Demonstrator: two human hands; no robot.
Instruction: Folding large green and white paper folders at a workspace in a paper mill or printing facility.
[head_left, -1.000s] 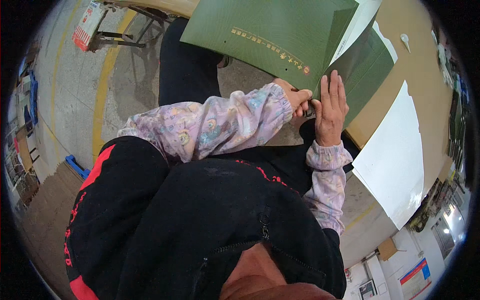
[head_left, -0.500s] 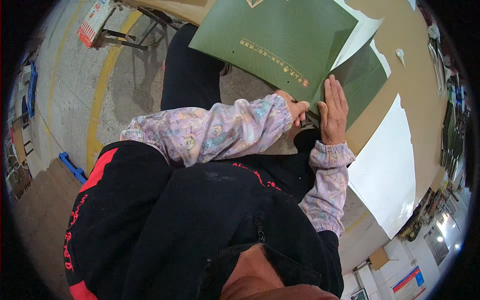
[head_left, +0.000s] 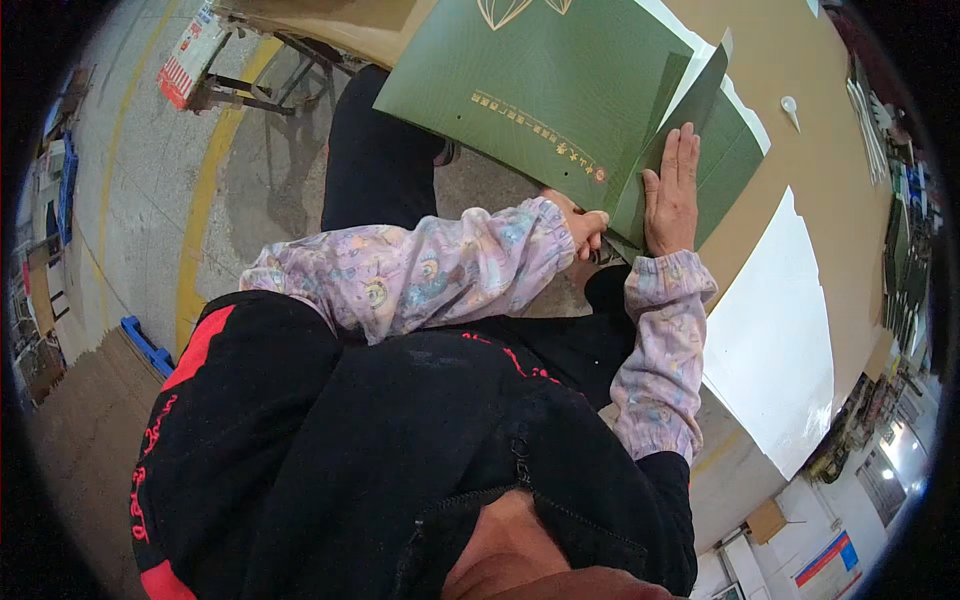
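A large green printed sheet point(head_left: 540, 90) with gold lettering and a white reverse lies folded over the near edge of the table. My left hand point(head_left: 580, 226) grips its near corner, thumb against bent fingers. Flat on the green panel to the right of the fold, my right hand point(head_left: 672, 195) has its fingers stretched out and the thumb a little apart. Beside those fingers, a narrow dark green strip point(head_left: 700, 90) of the sheet rises with its far tip lifted. White paper edges show between the green layers. The sheet's exact kind is unclear.
A white sheet point(head_left: 775, 340) lies on the brown tabletop point(head_left: 740, 240) at the right. Farther off is a small white pointed object point(head_left: 791, 112). Stacked dark pieces point(head_left: 908, 250) line the far right. A metal stand point(head_left: 255, 95) is on the floor at the left.
My right hand has slid away from me along the fold. The strip beside it now lies narrower and straighter, with less white showing. My left hand keeps its grip on the corner.
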